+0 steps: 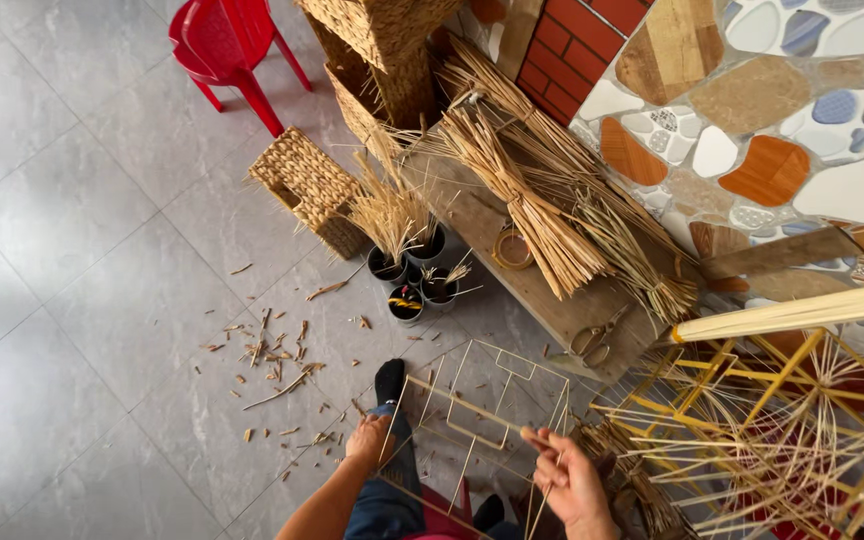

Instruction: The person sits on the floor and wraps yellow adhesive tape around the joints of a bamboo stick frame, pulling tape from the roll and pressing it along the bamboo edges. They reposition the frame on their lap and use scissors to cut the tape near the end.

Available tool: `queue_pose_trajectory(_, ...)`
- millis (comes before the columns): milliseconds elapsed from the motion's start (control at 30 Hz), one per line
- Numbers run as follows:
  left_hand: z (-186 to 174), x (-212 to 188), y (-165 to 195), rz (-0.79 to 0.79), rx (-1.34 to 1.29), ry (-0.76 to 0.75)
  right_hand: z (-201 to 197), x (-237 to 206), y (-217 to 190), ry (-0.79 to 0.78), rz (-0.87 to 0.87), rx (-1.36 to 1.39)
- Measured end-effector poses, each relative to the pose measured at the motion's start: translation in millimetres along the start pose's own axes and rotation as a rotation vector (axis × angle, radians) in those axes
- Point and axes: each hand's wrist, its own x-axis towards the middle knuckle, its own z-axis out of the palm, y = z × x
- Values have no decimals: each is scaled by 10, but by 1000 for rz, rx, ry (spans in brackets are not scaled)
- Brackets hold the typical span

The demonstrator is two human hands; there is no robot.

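A thin wire frame (492,390), box-shaped and pale, stands on the grey tiled floor in front of me. My left hand (369,438) grips its near left edge, above my knee. My right hand (564,475) pinches a straw strand (467,405) that runs along the frame's front bar. My foot in a black sock (389,380) rests beside the frame's left side.
Bundles of dried straw (532,200) lie on a wooden plank (472,215) with scissors (592,340) and a tape roll (512,248). Black cups of straw (407,265), a woven basket (307,185), a red chair (227,45), yellow frames (752,400) at right, and floor scraps (272,350) surround me.
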Motion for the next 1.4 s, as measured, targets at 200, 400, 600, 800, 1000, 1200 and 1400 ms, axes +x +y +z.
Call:
queue_pose_trajectory(200, 342, 526, -60, 145, 121, -64, -427, 296, 110, -91, 86, -64)
queue_pose_trajectory(400, 719, 1110, -190, 208, 299, 54, -1056, 679, 172, -128, 183, 70)
queue_pose_trajectory(600, 972, 1765, -312, 336, 290, 125, -1537, 1311, 272, -84, 259, 96)
queue_pose_trajectory(800, 1166, 2153, -343, 407, 315, 159, -1717, 1745, 242, -277, 216, 67)
queue_pose_trajectory(1000, 1328, 2270, -450, 576, 291, 334, -2034, 1972, 383, -202, 19, 73)
queue_pose_trajectory(1200, 1458, 2193, -595, 731, 263, 500, -2340, 2077, 669, -254, -163, 64)
queue_pose_trajectory(1400, 1603, 1843, -592, 1059, 134, 551, -2663, 1549, 1136, -169, -371, 62)
